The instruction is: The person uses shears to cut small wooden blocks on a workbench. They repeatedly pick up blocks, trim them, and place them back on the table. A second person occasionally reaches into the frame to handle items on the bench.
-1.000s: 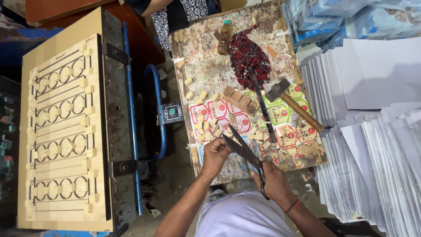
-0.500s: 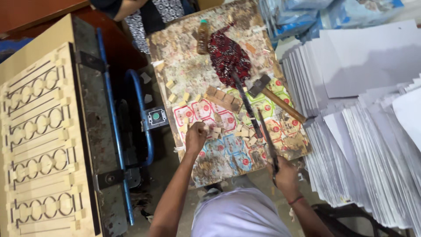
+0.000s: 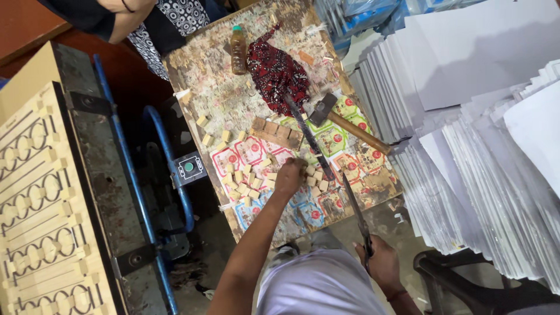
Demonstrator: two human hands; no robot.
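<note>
My left hand point(image 3: 290, 175) reaches onto the worn board table point(image 3: 221, 99), its fingers curled down on one of several small tan blocks point(image 3: 248, 184) scattered over printed red and green labels point(image 3: 251, 150). Low by my lap, my right hand point(image 3: 382, 262) grips the handles of long dark shears point(image 3: 354, 207), the blades pointing up toward the table's near edge. A long dark metal bar point(image 3: 309, 137) lies just right of my left hand.
A hammer point(image 3: 350, 128) with a wooden handle, a red patterned cloth point(image 3: 277, 70) and a small bottle point(image 3: 238, 49) lie farther back. Stacks of white sheets point(image 3: 466, 175) fill the right. A wooden die board point(image 3: 41, 204), blue frame point(image 3: 125, 169) and green button box point(image 3: 188, 168) stand left. Another person point(image 3: 146, 17) sits at the top.
My left hand has let go of the shears and moved up onto the tan blocks. My right hand has dropped back toward my lap with the shears.
</note>
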